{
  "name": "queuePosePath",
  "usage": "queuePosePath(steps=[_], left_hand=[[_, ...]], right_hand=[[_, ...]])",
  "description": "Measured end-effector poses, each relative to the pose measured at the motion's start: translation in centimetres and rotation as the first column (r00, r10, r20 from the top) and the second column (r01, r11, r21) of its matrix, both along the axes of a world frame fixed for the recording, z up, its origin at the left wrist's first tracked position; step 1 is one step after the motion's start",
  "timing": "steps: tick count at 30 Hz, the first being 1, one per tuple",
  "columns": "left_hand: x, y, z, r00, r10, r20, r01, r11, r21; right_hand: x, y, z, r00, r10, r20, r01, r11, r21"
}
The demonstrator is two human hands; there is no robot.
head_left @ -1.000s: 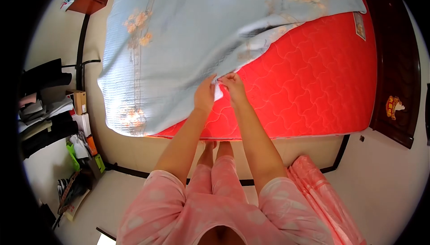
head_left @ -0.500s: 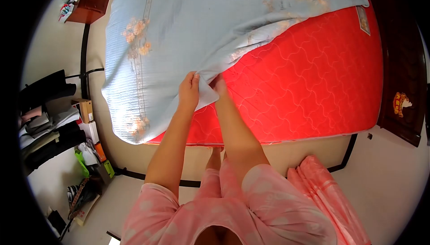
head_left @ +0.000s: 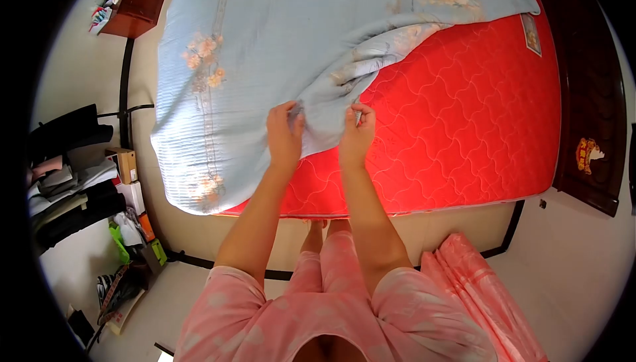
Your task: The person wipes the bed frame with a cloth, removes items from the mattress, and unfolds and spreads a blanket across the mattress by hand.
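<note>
A light blue bedspread [head_left: 265, 44] with orange flowers and a ribbed border lies over the left and far parts of a red quilted mattress [head_left: 450, 117]. Its near right edge is bunched and folded back on itself. My left hand [head_left: 285, 137] rests at the bedspread near that fold, thumb and fingers apart. Just to its right, my right hand [head_left: 358, 138] has closed its fingers on the bedspread's edge, above the red surface. The fingertips of my right hand are partly hidden by the curl of the hand.
A dark wooden headboard [head_left: 589, 110] stands along the right. Folded pink fabric [head_left: 467, 282] hangs or lies at the lower right. Clothes [head_left: 73, 183] and boxes [head_left: 122, 166] line the left wall, with a brown cabinet [head_left: 136, 7] at the upper left.
My right hand has come out from beneath the bedspread and moved right, drawing its edge over more of the red mattress. My left hand's grip has loosened, its thumb now apart from the fingers.
</note>
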State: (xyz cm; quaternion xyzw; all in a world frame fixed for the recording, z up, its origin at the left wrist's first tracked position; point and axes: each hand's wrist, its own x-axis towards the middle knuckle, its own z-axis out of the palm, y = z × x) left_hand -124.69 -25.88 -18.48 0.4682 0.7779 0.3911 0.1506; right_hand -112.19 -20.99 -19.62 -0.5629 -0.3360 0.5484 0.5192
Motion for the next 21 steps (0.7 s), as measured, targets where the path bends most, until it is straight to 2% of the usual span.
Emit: queuePosePath(steps=[1, 3, 4, 6, 7, 10, 13, 16, 17, 18, 19, 21], left_hand=[[1.1, 0.2, 1.4, 0.994, -0.106, -0.041, 0.108, 0.993, 0.038], [3.2, 0.5, 3.8, 0.942, -0.307, -0.133, 0.32, 0.942, 0.095], [3.9, 0.7, 3.8, 0.949, -0.303, -0.091, 0.31, 0.948, 0.078], [4.9, 1.0, 3.3, 0.956, -0.294, -0.004, 0.294, 0.955, 0.048], [4.4, 1.2, 3.0, 0.937, -0.333, -0.105, 0.331, 0.943, -0.04], [3.7, 1.9, 2.1, 0.917, -0.391, 0.071, 0.397, 0.91, -0.121], [3.1, 3.1, 1.7, 0.963, -0.217, 0.161, 0.253, 0.931, -0.262], [2.9, 3.6, 2.3, 0.968, -0.147, 0.201, 0.193, 0.954, -0.228], [2.6, 3.7, 2.3, 0.955, -0.145, 0.258, 0.205, 0.953, -0.223], [2.3, 3.7, 2.1, 0.949, -0.128, 0.288, 0.194, 0.957, -0.214], [2.0, 3.8, 2.1, 0.942, -0.108, 0.318, 0.18, 0.962, -0.206], [1.8, 4.1, 2.1, 0.916, -0.071, 0.394, 0.157, 0.969, -0.189]], right_hand=[[0.1, -0.1, -0.2, 0.999, 0.043, 0.008, -0.042, 0.999, -0.013], [-0.1, -0.2, -0.5, 0.982, 0.051, -0.184, -0.058, 0.998, -0.034], [0.0, -0.3, -0.5, 0.96, 0.052, -0.275, -0.067, 0.997, -0.044], [0.9, -0.1, -0.4, 0.956, 0.11, -0.272, -0.135, 0.988, -0.073], [1.2, 0.1, -0.2, 0.952, 0.14, -0.271, -0.168, 0.982, -0.084], [2.0, 0.1, -0.1, 0.924, 0.269, -0.272, -0.28, 0.96, -0.002], [2.7, 1.1, 0.4, 0.913, 0.36, -0.194, -0.371, 0.928, -0.026], [4.2, 3.9, -1.2, 0.961, 0.274, -0.026, -0.275, 0.959, -0.07], [4.9, 4.9, -1.1, 0.898, 0.273, 0.344, -0.309, 0.949, 0.054], [5.5, 6.2, 0.1, 0.724, 0.188, 0.664, -0.38, 0.912, 0.156], [5.7, 7.2, 0.8, 0.465, 0.031, 0.885, -0.476, 0.852, 0.22], [5.2, 9.6, -0.4, 0.445, 0.164, 0.88, -0.66, 0.725, 0.198]])
